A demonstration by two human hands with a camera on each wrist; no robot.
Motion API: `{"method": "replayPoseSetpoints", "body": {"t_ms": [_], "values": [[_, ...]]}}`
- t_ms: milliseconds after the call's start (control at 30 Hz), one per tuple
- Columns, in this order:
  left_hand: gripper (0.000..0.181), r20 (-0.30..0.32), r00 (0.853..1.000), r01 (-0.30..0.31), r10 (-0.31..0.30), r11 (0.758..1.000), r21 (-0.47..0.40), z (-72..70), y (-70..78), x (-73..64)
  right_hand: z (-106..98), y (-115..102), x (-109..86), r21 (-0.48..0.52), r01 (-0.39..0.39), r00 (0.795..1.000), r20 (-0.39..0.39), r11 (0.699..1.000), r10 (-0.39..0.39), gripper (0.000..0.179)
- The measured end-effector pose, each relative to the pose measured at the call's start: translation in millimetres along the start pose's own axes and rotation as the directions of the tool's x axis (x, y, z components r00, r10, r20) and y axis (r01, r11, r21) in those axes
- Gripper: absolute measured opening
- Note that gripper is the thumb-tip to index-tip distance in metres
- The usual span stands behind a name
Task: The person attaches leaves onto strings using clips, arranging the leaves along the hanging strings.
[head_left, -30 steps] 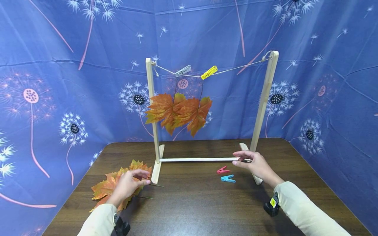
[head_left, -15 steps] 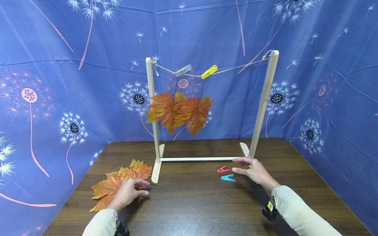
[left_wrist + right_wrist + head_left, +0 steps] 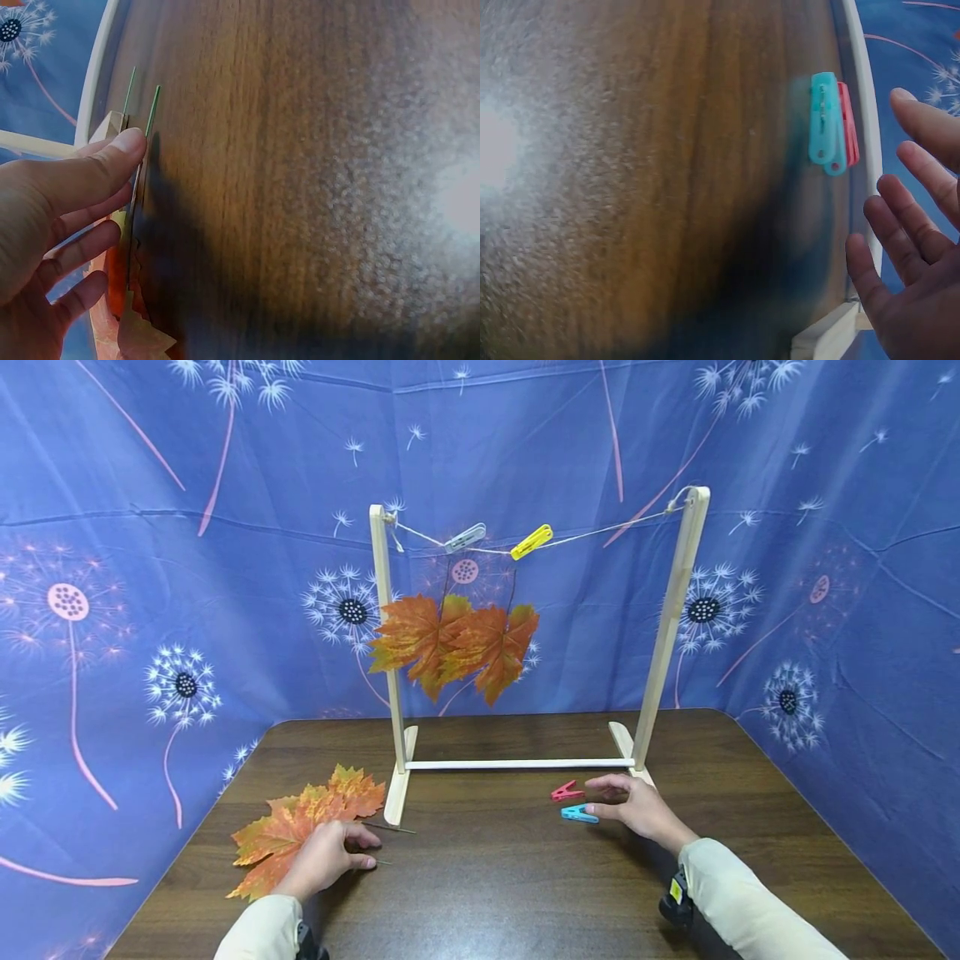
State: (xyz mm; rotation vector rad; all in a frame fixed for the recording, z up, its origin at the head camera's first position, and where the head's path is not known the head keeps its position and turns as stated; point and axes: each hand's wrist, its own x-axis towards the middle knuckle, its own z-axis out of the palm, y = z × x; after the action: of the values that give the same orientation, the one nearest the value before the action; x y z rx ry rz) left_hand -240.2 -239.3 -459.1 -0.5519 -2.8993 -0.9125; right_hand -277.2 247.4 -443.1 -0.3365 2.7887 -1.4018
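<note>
My left hand (image 3: 324,858) hovers low over the orange maple leaves (image 3: 273,831) lying at the table's left, thumb and fingers apart. In the left wrist view its thumb tip overlaps a thin leaf stem (image 3: 153,112); part of the leaves hides behind the hand. My right hand (image 3: 643,810) has fingers spread, its thumb tip right at the end of a blue clothespin (image 3: 576,813). Just behind that lies a red clothespin (image 3: 566,791). Two more leaves (image 3: 491,647) hang from a string (image 3: 592,536) under a grey clothespin (image 3: 466,538) and a yellow clothespin (image 3: 532,542).
A wooden stand carries the string between its left post (image 3: 384,585) and right post (image 3: 670,627), joined low by a white rod (image 3: 517,764). It stands at the back of the brown table (image 3: 480,893). Blue dandelion-print cloth (image 3: 847,527) surrounds the table.
My right hand has come down and toward me from the stand's right foot to the blue clothespin. My left hand has lowered slightly toward the front leaf stem. Hanging leaves stay put.
</note>
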Motion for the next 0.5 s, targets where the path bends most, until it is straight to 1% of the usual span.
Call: {"method": "replayPoseSetpoints", "body": {"t_ms": [133,333,500], "values": [[0.020,-0.011,1.000,-0.017,0.018,0.999,0.027,1.6,-1.3,0.2,5,3,-0.8,-0.006,-0.002,1.000,0.017,1.000,0.002,0.041],[0.018,-0.010,0.999,-0.037,0.038,0.997,0.070,2.2,-0.4,-0.6,12,11,1.2,-0.029,0.017,0.999,0.030,0.999,-0.016,0.038],[0.016,-0.011,0.998,-0.066,0.067,0.993,0.093,1.7,1.6,-0.1,14,12,3.9,-0.095,0.028,0.999,0.023,0.995,-0.026,0.036]]}}
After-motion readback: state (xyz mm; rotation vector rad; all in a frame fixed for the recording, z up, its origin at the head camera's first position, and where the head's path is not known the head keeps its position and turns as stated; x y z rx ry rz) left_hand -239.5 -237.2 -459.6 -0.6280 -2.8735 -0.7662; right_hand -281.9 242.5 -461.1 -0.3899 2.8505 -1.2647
